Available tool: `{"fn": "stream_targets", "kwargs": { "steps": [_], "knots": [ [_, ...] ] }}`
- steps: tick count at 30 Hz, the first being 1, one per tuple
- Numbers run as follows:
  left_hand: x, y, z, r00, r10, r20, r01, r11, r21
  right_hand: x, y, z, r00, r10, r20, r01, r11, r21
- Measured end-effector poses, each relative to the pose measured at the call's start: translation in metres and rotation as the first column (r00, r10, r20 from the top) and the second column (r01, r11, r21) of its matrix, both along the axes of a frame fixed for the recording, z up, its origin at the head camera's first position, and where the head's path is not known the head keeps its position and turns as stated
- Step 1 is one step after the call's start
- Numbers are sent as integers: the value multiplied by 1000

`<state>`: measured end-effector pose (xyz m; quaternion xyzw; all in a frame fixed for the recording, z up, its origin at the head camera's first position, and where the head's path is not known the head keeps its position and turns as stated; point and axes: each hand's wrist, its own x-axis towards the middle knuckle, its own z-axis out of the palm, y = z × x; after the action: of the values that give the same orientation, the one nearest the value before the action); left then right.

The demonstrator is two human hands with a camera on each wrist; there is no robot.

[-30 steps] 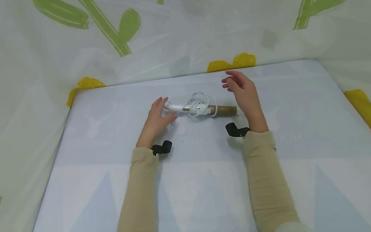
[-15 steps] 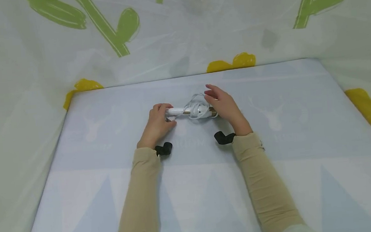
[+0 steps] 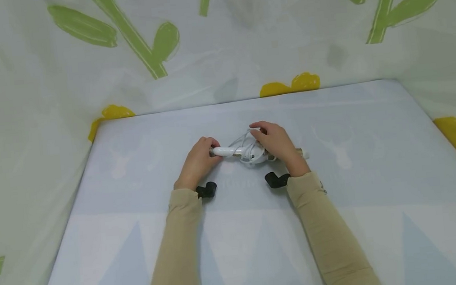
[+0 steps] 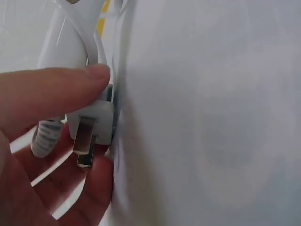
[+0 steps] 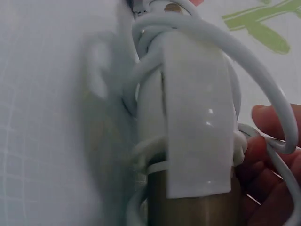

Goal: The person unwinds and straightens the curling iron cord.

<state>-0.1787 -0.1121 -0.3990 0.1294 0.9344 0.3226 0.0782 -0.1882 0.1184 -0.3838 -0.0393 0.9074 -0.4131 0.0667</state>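
Note:
A curling iron (image 3: pixel 226 151), with a white handle and a gold-brown barrel (image 5: pixel 195 212), lies crosswise near the table's far side. Its white cord (image 3: pixel 249 158) is wound round the middle in loose loops. At the handle end, my left hand (image 3: pixel 201 162) grips the iron; the left wrist view has the thumb over the two-pronged plug (image 4: pixel 96 117), fingers curled behind it. My right hand (image 3: pixel 278 143) pinches a cord loop above the middle and covers part of the barrel. A flat white piece (image 5: pixel 200 117) lies along the iron in the right wrist view.
The pale patterned table (image 3: pixel 237 250) meets a white curtain (image 3: pixel 212 58) with green and yellow plant prints at its back and sides. A black wrist camera (image 3: pixel 207 190) sits by the left wrist, another black camera (image 3: pixel 277 180) by the right.
My right hand has come left from beyond the barrel's tip to the wound cord and taken hold of a loop. The left hand has closed round the handle end.

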Motion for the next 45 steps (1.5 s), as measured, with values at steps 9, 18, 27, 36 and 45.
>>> {"fn": "stream_targets", "kwargs": {
  "steps": [9, 18, 27, 36, 45],
  "knots": [
    [1, -7, 4, 992, -99, 81, 90, 991, 102, 2, -5, 1, 999, 37, -5, -36, 991, 127],
    [1, -9, 12, 987, -26, 158, 6, 992, 125, 3, -13, -2, 994, -32, -102, 32, 999, 7],
    [3, -12, 13, 972, 121, 203, -139, 987, 77, 5, -22, -9, 987, -23, -157, 3, 992, -128],
    [2, -21, 13, 913, 106, 394, -179, 972, 152, 8, -31, -12, 989, -13, -145, -11, 986, -164],
    [0, -18, 19, 860, 121, 496, -281, 924, 260, 6, -25, -10, 991, 14, -135, -46, 970, -239]
  ]
}}
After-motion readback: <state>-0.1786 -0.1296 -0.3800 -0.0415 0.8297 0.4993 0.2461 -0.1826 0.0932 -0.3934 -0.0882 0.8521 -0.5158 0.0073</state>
